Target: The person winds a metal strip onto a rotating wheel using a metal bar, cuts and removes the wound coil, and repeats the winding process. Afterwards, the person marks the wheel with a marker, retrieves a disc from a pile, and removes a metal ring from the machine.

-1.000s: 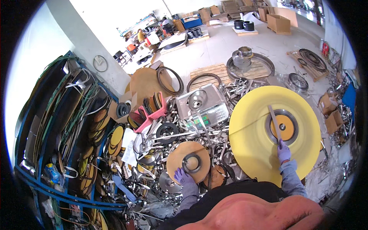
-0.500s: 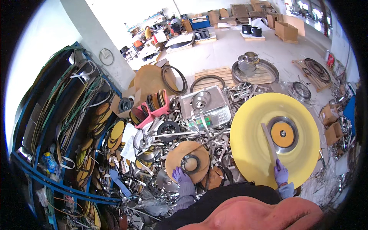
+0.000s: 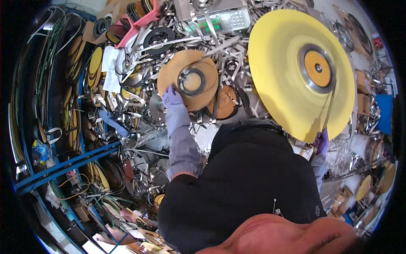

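My left hand [image 3: 172,97], in a pale purple glove, grips the left edge of a brown cardboard disc [image 3: 203,72] that carries a dark ring with a coil of metal strip at its middle. A large yellow disc [image 3: 279,72] with an orange hub [image 3: 318,67] stands to the right, blurred as if turning. A thin metal strip [image 3: 329,111] runs from the hub's ring down to my right hand [image 3: 321,142], in a purple glove, which pinches it below the disc's lower rim. My dark-clad torso hides the space between the hands.
Tangled metal strip and offcuts [image 3: 139,127] heap around the brown disc. A blue rack [image 3: 63,165] at the left holds discs and coils. A grey device with a keypad [image 3: 228,19] sits behind, a pink holder [image 3: 135,25] beside it. Boxes and rings crowd the right edge.
The view has dipped and closed in on the work. My right hand has slid down from the yellow disc's hub to below its rim, holding the strip. My left hand stays on the brown disc.
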The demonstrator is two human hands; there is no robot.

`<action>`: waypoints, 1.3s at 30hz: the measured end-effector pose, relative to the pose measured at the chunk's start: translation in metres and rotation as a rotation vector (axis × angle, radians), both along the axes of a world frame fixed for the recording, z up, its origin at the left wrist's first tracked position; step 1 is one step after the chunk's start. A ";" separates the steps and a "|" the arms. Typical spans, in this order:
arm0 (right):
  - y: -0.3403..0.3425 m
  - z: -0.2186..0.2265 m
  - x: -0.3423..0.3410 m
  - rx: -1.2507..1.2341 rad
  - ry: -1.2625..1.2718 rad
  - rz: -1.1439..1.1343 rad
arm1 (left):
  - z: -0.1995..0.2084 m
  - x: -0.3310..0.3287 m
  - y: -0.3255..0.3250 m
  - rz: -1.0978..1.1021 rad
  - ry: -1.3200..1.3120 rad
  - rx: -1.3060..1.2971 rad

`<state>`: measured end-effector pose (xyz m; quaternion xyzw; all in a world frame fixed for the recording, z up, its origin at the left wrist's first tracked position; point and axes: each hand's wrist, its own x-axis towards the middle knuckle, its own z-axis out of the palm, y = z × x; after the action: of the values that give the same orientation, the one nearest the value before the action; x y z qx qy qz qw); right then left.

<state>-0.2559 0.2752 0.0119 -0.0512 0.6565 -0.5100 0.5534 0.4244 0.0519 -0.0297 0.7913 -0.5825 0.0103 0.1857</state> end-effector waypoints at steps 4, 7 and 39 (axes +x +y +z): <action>-0.006 0.002 0.003 -0.017 0.060 -0.048 | -0.027 0.045 -0.042 0.038 0.379 0.116; -0.006 0.005 -0.002 -0.013 0.052 -0.060 | -0.009 0.042 -0.094 0.074 0.750 0.269; 0.015 0.029 -0.006 -0.302 0.906 0.266 | 0.058 -0.664 -0.259 -0.829 -0.229 0.199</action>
<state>-0.2617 0.2906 0.0411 -0.4306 0.7377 -0.4509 0.2591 -0.2394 -0.2070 0.0278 0.4984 -0.8657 -0.0339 0.0312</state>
